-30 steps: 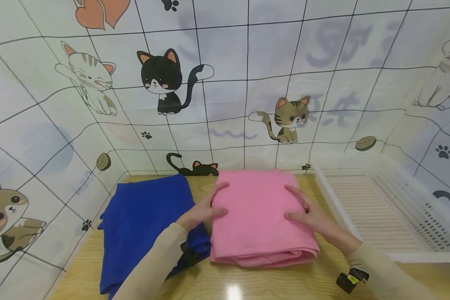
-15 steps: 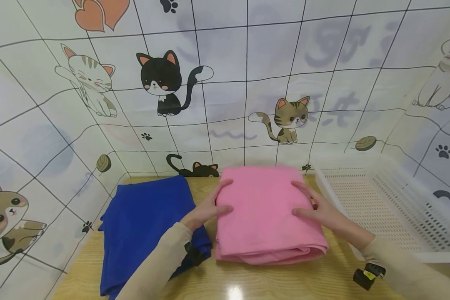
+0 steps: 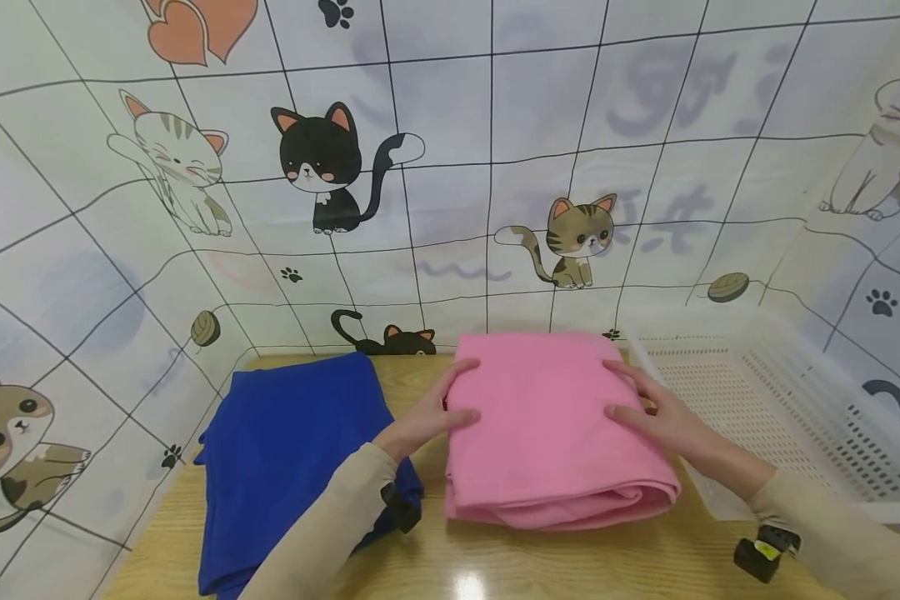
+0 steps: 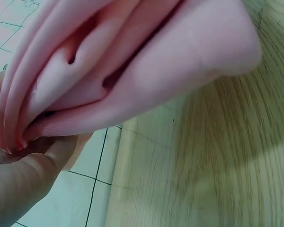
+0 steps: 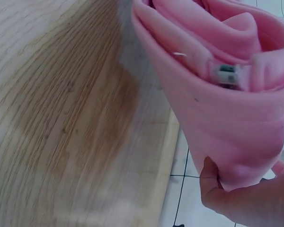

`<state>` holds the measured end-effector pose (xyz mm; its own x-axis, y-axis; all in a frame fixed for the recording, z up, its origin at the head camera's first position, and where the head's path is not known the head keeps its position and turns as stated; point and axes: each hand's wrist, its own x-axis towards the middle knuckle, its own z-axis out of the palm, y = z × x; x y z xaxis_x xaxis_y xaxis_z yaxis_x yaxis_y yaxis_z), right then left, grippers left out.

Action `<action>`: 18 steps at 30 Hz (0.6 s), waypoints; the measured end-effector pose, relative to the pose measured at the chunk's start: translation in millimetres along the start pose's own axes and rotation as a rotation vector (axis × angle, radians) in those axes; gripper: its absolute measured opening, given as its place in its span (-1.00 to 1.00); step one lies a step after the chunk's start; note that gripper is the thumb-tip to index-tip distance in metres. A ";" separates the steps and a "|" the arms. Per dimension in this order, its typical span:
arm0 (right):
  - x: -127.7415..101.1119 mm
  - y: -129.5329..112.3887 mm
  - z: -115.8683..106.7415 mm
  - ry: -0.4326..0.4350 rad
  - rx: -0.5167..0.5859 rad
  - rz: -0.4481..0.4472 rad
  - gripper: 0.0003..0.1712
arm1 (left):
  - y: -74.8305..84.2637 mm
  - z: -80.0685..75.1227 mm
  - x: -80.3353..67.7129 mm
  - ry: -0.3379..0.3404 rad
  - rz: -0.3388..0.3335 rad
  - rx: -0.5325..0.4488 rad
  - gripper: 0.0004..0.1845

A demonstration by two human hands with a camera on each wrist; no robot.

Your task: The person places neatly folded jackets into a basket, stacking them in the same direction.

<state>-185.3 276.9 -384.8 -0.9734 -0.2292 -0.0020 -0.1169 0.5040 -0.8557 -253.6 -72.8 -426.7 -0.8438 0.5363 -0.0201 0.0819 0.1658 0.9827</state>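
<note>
A folded pink cloth is held over the wooden table, a little to the right of its middle. My left hand grips its left edge, thumb on top. At the right edge my right hand grips the same way. In the left wrist view the pink cloth's folded layers hang above the table, with fingers beneath them. The right wrist view shows the cloth raised off the wood over a shadow, a small sewn label in its folds, and my thumb below it.
A folded blue cloth lies on the left part of the table. A white perforated plastic basket stands at the right, close to the pink cloth. Cat-patterned sheets wall in the back and sides.
Both hands have carried the pink cloth to the right, away from the blue cloth and closer to the white basket. The blue cloth has not moved.
</note>
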 end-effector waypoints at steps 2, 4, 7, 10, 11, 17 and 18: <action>-0.6 1.4 -3.0 0.006 -0.004 0.000 -0.18 | 1.3 2.0 1.9 -0.004 -0.005 -0.006 -0.19; -1.2 2.6 -6.0 0.010 -0.008 0.001 -0.18 | 2.2 4.2 4.0 -0.009 -0.010 -0.012 -0.19; -2.2 3.6 -10.1 0.018 -0.012 -0.006 -0.19 | 3.8 7.5 7.1 -0.013 -0.006 -0.020 -0.20; -3.1 4.3 -14.3 0.027 -0.017 -0.010 -0.19 | 6.5 10.4 10.6 -0.010 0.004 -0.023 -0.21; -3.5 4.5 -15.8 0.029 -0.019 -0.012 -0.19 | 7.7 11.3 11.6 -0.009 0.006 -0.022 -0.22; -4.9 5.6 -27.2 0.058 -0.050 -0.028 -0.19 | 15.9 16.9 16.7 -0.020 0.017 -0.039 -0.24; -4.9 5.4 -29.3 0.063 -0.057 -0.027 -0.19 | 17.3 18.1 17.0 -0.023 0.020 -0.044 -0.24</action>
<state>-186.9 305.2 -374.2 -0.9800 -0.1913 0.0549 -0.1526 0.5454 -0.8241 -256.9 -45.9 -413.4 -0.8297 0.5582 -0.0037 0.0750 0.1180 0.9902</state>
